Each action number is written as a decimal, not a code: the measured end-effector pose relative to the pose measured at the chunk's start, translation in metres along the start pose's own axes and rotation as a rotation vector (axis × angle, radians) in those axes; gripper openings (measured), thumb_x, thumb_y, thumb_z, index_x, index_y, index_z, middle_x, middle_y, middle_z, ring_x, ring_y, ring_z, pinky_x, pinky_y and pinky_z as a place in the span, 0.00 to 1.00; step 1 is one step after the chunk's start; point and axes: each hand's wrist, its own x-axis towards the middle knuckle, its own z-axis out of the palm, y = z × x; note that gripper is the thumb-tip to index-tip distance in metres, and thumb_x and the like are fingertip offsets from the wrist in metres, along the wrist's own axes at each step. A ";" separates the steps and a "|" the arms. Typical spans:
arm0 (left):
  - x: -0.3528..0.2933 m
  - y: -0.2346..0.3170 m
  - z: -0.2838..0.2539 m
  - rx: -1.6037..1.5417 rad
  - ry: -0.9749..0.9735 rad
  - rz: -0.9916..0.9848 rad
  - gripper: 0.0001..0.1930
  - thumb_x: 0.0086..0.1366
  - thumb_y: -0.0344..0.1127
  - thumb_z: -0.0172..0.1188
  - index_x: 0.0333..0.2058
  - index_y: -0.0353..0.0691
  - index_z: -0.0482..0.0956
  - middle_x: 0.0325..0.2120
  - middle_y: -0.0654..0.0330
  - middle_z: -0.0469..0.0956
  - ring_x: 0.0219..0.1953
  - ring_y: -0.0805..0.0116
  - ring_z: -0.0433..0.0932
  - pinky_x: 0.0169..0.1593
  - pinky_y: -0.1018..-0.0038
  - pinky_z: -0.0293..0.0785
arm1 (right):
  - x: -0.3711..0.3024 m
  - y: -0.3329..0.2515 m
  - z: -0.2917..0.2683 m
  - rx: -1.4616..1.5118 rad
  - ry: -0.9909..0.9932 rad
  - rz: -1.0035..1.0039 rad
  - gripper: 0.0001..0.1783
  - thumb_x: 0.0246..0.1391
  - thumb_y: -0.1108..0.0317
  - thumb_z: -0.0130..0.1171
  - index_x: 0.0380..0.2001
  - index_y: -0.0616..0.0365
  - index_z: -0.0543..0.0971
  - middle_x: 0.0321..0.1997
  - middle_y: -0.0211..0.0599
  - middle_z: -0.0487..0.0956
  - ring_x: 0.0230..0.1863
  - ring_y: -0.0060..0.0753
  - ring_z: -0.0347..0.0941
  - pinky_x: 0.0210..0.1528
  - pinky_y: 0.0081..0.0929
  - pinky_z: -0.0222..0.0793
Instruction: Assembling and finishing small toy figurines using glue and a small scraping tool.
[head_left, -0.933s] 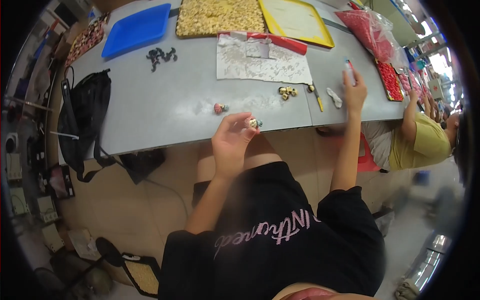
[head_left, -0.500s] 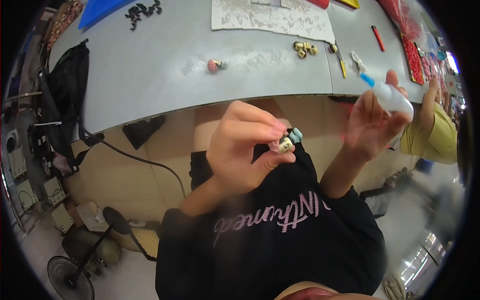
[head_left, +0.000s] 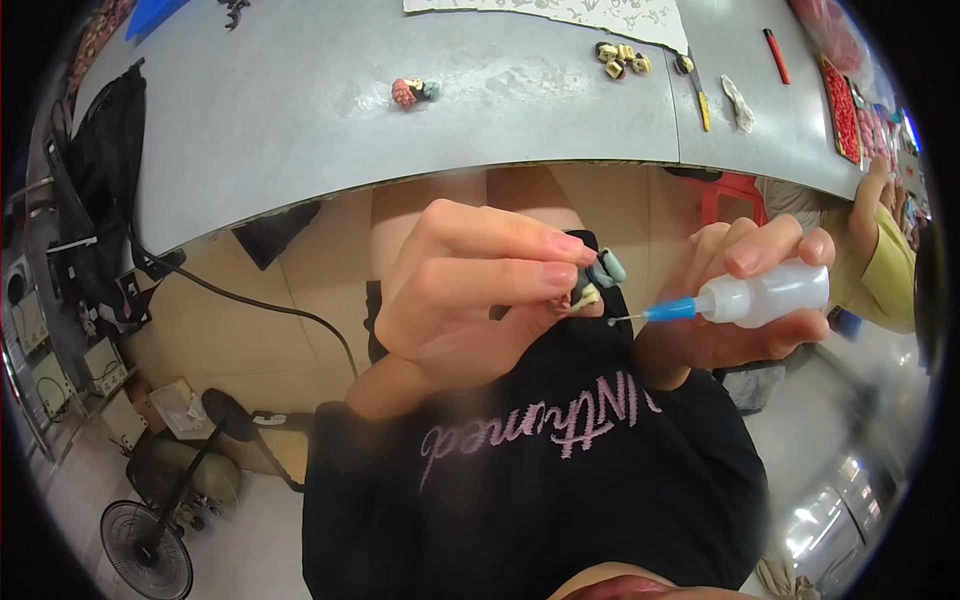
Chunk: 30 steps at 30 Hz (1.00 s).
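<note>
Pinched between the thumb and fingers of my left hand [head_left: 470,290] is a small painted figurine [head_left: 590,295] with pink, cream, black and pale blue-green parts. The fingers cover much of it. My right hand [head_left: 750,255] is wrapped round a translucent white squeeze bottle [head_left: 780,297] held on its side. From its blue needle tip [head_left: 668,310] a thin needle points left, ending just right of the figurine and apart from it. Ahead on the grey table [head_left: 300,130] lies a similar figurine [head_left: 412,91] with a pink top and a blue-green part.
Several small cream-and-black pieces [head_left: 622,60] lie on the table near a yellow-handled knife [head_left: 703,105], a crumpled white scrap [head_left: 738,103] and a red pen [head_left: 776,56]. A tray of red pieces [head_left: 838,110] stands at right, beside a co-worker's yellow sleeve [head_left: 885,270]. A fan [head_left: 147,550] stands lower left.
My right hand has lowered and turned the bottle from tip-up to sideways, bringing its needle close to the figurine. My left hand still holds the figurine, now turned a little. The view has shifted slightly.
</note>
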 end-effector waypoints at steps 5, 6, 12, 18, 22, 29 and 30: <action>-0.001 -0.002 0.001 0.000 0.001 -0.009 0.15 0.43 0.14 0.64 0.31 0.29 0.72 0.31 0.48 0.73 0.28 0.64 0.78 0.30 0.77 0.79 | -0.001 0.002 -0.002 -0.102 -0.032 0.000 0.27 0.58 0.47 0.41 0.46 0.61 0.56 0.26 0.53 0.74 0.12 0.26 0.66 0.14 0.11 0.63; -0.001 -0.001 0.000 0.001 0.001 -0.010 0.15 0.43 0.14 0.64 0.31 0.29 0.72 0.31 0.48 0.73 0.28 0.64 0.78 0.30 0.77 0.79 | -0.001 0.003 -0.002 -0.121 -0.010 -0.029 0.27 0.58 0.47 0.40 0.45 0.61 0.56 0.26 0.53 0.74 0.11 0.25 0.65 0.12 0.11 0.62; 0.000 0.003 -0.002 0.107 -0.087 -0.091 0.19 0.44 0.18 0.66 0.33 0.38 0.68 0.33 0.54 0.68 0.27 0.64 0.77 0.29 0.77 0.79 | 0.000 0.003 -0.003 -0.133 0.011 -0.004 0.26 0.58 0.47 0.40 0.45 0.61 0.56 0.25 0.52 0.74 0.09 0.24 0.64 0.11 0.11 0.61; 0.000 0.002 -0.003 0.103 -0.094 -0.095 0.19 0.45 0.19 0.66 0.33 0.38 0.67 0.33 0.54 0.68 0.28 0.64 0.77 0.30 0.77 0.80 | -0.002 0.002 -0.005 -0.178 -0.001 0.011 0.27 0.58 0.46 0.40 0.45 0.59 0.56 0.25 0.51 0.75 0.09 0.25 0.65 0.10 0.12 0.61; -0.001 -0.005 0.001 0.047 -0.038 -0.064 0.17 0.43 0.17 0.66 0.32 0.34 0.70 0.32 0.51 0.71 0.28 0.65 0.77 0.29 0.79 0.78 | 0.000 -0.003 -0.009 -0.178 0.001 0.088 0.27 0.57 0.45 0.40 0.46 0.57 0.56 0.25 0.50 0.75 0.09 0.25 0.65 0.09 0.12 0.61; -0.003 -0.008 0.002 -0.024 0.022 -0.029 0.17 0.41 0.14 0.65 0.32 0.30 0.73 0.31 0.48 0.73 0.28 0.66 0.78 0.28 0.81 0.77 | 0.001 -0.005 -0.012 -0.243 -0.025 0.142 0.28 0.55 0.42 0.41 0.46 0.54 0.57 0.25 0.49 0.76 0.08 0.25 0.64 0.08 0.13 0.59; -0.003 -0.008 0.002 -0.022 0.022 -0.029 0.17 0.41 0.14 0.65 0.32 0.30 0.73 0.31 0.48 0.73 0.28 0.66 0.78 0.28 0.81 0.77 | 0.000 -0.005 -0.012 -0.247 -0.028 0.140 0.28 0.55 0.42 0.41 0.45 0.54 0.57 0.25 0.49 0.76 0.08 0.25 0.64 0.07 0.13 0.59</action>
